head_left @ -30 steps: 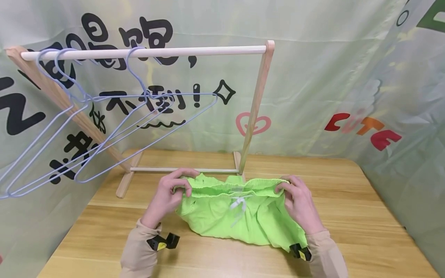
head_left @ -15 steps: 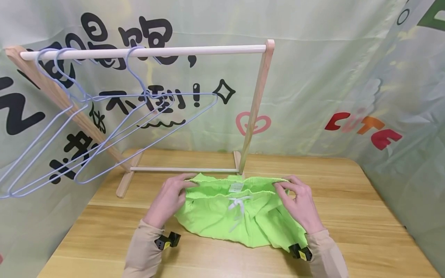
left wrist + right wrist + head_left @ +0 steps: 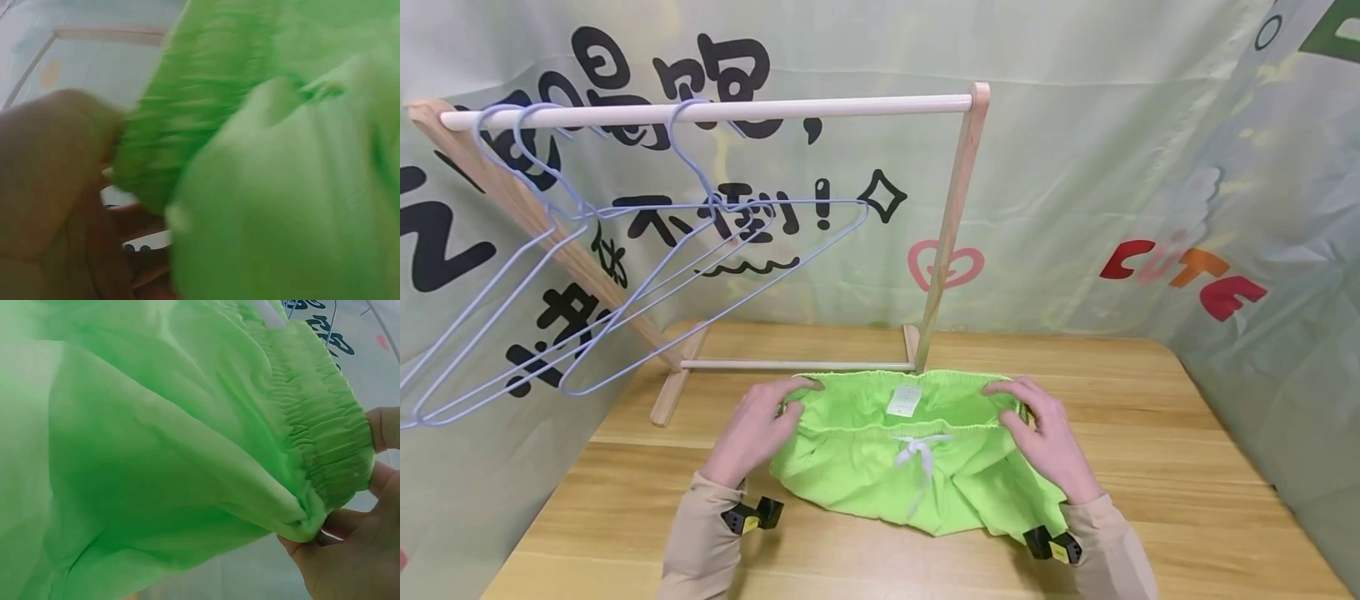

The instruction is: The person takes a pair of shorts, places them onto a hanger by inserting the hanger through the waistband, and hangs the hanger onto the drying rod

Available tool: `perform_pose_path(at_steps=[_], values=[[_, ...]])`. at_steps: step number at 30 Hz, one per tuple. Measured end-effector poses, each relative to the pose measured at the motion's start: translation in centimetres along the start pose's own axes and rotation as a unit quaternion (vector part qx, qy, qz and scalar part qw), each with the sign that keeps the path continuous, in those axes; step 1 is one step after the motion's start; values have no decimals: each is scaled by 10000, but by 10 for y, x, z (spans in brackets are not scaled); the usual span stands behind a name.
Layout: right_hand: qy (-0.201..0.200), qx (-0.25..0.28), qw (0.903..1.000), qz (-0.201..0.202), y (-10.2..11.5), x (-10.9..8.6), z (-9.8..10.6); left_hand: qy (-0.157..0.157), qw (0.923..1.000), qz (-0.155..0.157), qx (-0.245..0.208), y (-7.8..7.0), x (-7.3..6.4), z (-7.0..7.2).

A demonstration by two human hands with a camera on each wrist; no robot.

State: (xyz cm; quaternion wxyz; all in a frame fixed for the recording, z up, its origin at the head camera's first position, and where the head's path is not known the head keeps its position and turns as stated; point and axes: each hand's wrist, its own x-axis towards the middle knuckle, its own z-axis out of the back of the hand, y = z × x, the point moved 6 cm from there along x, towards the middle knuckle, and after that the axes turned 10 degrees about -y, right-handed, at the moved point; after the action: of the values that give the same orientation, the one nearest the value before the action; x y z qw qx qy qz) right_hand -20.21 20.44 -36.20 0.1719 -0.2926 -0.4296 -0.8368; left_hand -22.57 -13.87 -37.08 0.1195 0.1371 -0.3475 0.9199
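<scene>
Bright green shorts point(image 3: 865, 471) with a gathered elastic waistband and a white drawstring bow point(image 3: 916, 450) are held up over the table, their waist spread wide. A white label point(image 3: 904, 401) shows on the inner back. My left hand point(image 3: 756, 429) holds the waistband at its left end, thumb and fingers about the edge. At the right end my right hand point(image 3: 1047, 433) grips the band, fingers tucked inside. The right wrist view shows fingertips point(image 3: 382, 428) around the gathered band point(image 3: 331, 434); the left wrist view is blurred, with the left hand point(image 3: 56, 181) beside the cloth.
Behind the shorts stands a wooden rack with a white top rail point(image 3: 820, 108). Several pale blue wire hangers point(image 3: 715, 204) hang on its left part. The wooden table point(image 3: 1150, 467) reaches to a printed curtain point(image 3: 1075, 167) at the back and sides.
The waistband has been pulled wider, its front edge now apart from the back, and the inner label has come into full view. Both hands stay at the ends of the band.
</scene>
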Motion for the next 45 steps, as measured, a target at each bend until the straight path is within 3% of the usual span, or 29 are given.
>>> perform_pose_path(at_steps=[5,9,14,16,19,21,22,23,24,27,30,41,43,45], values=[[-418,430,9982,91,3,2,5,-409,9987,175,-243,2,2,6],[-719,784,9940,249,5,3,9,-787,9960,110,-407,3,4,9],[-799,1244,9876,518,9,4,11,-1309,9907,-145,-344,-1,4,14],[-915,1587,9806,693,14,4,14,-1735,9831,-416,-420,-7,3,19],[-1053,1997,9697,936,21,5,18,-2548,9599,-994,-620,-20,0,30],[-975,1976,9708,946,23,4,18,-2978,9436,-1275,-682,-26,-2,35],[-892,1847,9750,853,23,4,17,-3079,9395,-1343,-669,-27,-3,36],[-787,1676,9799,748,22,3,15,-3087,9397,-1342,-603,-27,-3,36],[-673,1440,9853,620,20,3,14,-2971,9454,-1234,-531,-25,-2,34],[-400,741,9960,291,14,2,8,-2173,9735,-675,-218,-16,1,25],[-451,373,9981,190,11,2,8,-1383,9901,-222,5,-8,1,15],[-729,308,9962,352,14,2,10,-594,9981,32,156,-7,-1,8],[-776,323,9958,368,15,2,10,-584,9982,-11,134,-8,-2,9],[-810,346,9953,415,17,1,10,-831,9963,-197,31,-11,-3,14]])
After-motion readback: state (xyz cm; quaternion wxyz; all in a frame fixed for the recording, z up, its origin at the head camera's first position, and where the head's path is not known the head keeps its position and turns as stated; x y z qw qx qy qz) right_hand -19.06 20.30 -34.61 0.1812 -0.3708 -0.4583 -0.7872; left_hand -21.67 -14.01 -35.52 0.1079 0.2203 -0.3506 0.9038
